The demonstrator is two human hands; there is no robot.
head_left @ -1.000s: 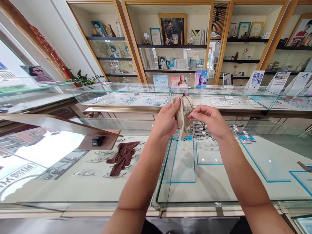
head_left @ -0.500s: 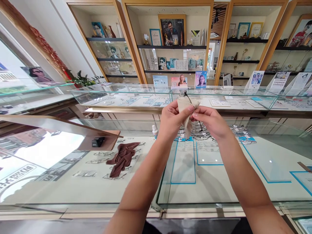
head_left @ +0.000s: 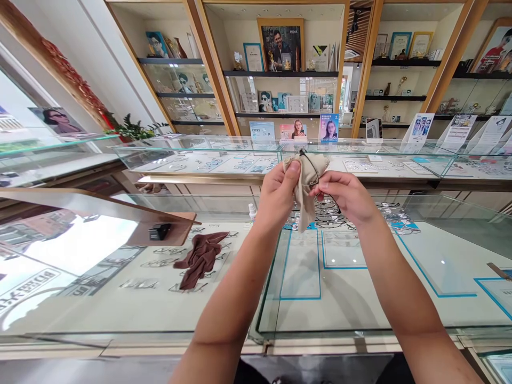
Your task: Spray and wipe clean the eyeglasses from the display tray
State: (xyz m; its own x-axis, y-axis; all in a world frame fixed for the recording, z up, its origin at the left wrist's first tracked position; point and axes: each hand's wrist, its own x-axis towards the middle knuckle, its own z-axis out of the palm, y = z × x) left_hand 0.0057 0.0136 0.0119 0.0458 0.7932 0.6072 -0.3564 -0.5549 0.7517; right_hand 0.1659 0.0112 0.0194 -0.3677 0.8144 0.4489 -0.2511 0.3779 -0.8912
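Note:
Both my hands are raised above a glass display counter (head_left: pixel 360 298). My left hand (head_left: pixel 277 194) is closed, pinching a beige cleaning cloth (head_left: pixel 306 184) that drapes down between the hands. My right hand (head_left: pixel 347 196) is closed on a pair of thin black-rimmed glasses (head_left: pixel 311 166), whose frame pokes out over the top of the cloth. The cloth wraps part of the glasses, so the lenses are mostly hidden.
A crumpled brown cloth (head_left: pixel 199 257) lies on the counter to the left. A small spray bottle (head_left: pixel 252 211) stands behind my left wrist. Several glasses frames (head_left: pixel 384 216) lie under the glass. A second glass counter (head_left: pixel 240 152) and wall shelves (head_left: pixel 280 74) stand beyond.
My hands drew together and then eased slightly apart again while rubbing the cloth over the glasses. The camera tilted a little.

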